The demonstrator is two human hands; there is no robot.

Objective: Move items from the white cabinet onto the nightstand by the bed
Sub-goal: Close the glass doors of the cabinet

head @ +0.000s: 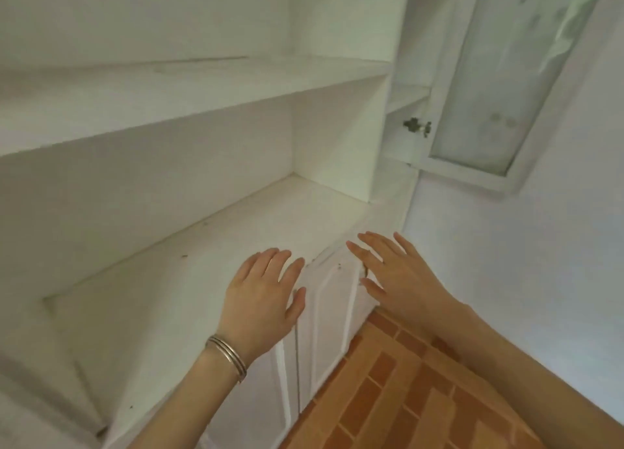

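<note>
1. The left hand (263, 290) is released: fingers straight and close together, palm turned down, grasping nothing.
2. The right hand (395, 276) is also released, with fingers straight and slightly spread and the thumb out toward the left hand. It holds nothing.
3. The two hands are near each other but apart, the right one reaching a little farther forward.
4. The white cabinet (152, 192) stands straight ahead of both hands and stretches away to the left of the left hand.
5. Its lower shelf (202, 262) lies under and ahead of the left hand's fingers. Whether they touch its front edge cannot be told.
6. The upper shelf (169, 94) sits above and well beyond both hands.
7. Two panelled doors (334, 300), closed, show below the lower shelf, between and beneath the hands.
8. The left thumb lies over the seam between the doors, and the right thumb over the far edge of the right-hand door. Contact cannot be told for either.
9. Up beyond the right hand, a glass door (506, 77) with a cloudy pane hangs open, with a dark hinge (417, 126) at its inner edge.
10. A thin metal bracelet (227, 352) circles the left wrist.
11. An orange brick-pattern floor (405, 398) lies under the right forearm, between the two arms.
12. A pale wall (540, 246) rises to the right of the right hand.
</note>
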